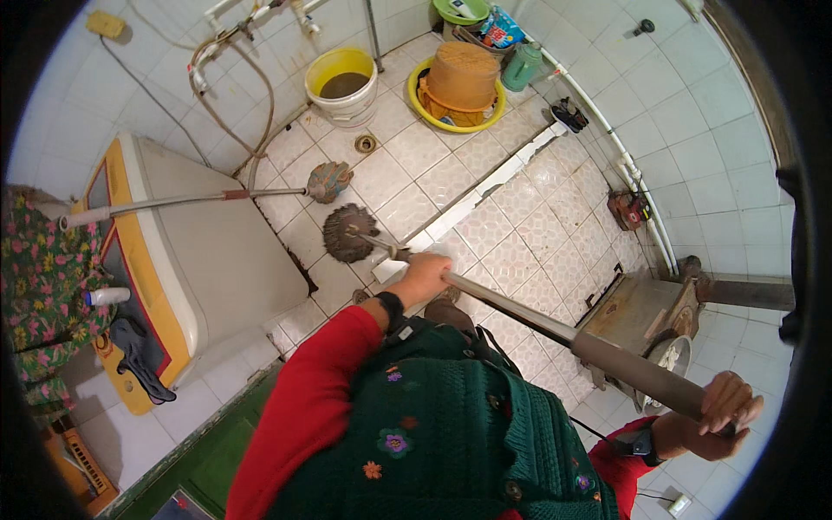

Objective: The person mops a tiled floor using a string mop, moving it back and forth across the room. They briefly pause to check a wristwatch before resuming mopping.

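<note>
I hold a mop with a long metal pole (511, 309) slanting across my front. My left hand (422, 279) is wrapped round the lower pole, near the mop's head. At the other end, at the right, my right hand (728, 407) grips the thick brown-grey handle (637, 364) with curled fingers. The round, dark grey-brown mop head (348, 232) lies spread on the tiled floor (414, 173). Just beyond it rests the bluish cloth head of a second mop (328, 182), whose pole leans over the washing machine (230, 251) at the left.
A white bucket (364, 111) with dark water stands by a floor drain (365, 144). Farther right are a yellow basin (421, 106) holding an orange tub (464, 76), and a green thermos (522, 69). A white raised strip (472, 201) crosses the floor. A metal stove (633, 312) stands right.
</note>
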Tool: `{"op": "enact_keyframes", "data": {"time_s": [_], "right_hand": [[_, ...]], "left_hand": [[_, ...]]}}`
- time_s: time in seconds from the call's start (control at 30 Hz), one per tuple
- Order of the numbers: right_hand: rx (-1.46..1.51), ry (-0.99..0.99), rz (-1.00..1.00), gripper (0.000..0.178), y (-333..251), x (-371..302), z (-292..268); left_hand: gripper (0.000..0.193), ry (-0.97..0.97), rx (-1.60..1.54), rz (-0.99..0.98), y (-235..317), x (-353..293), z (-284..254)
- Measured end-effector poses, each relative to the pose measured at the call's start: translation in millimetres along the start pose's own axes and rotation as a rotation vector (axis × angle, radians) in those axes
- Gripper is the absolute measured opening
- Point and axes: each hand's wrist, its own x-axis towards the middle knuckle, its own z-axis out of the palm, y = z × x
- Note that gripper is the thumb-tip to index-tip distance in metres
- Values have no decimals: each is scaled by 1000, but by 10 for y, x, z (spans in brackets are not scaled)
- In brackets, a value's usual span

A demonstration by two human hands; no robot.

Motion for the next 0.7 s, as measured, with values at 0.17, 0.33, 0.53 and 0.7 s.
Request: {"op": "enact_keyframes", "data": {"time_s": [0.17, 0.33, 0.53, 0.7], "right_hand": [[-378, 351, -156, 20, -260, -162, -599], [-376, 318, -220, 23, -234, -309, -899], [-544, 725, -134, 22, -125, -655, -1096], [-593, 833, -60, 21, -52, -887, -1144]], "left_hand": [[17, 15, 4, 119, 533, 946, 564], [22, -31, -64, 199, 942, 1641, 832], [16, -345, 19, 329, 1484, 1850, 957], [16, -418, 192, 378, 1432, 1914, 976]]}}
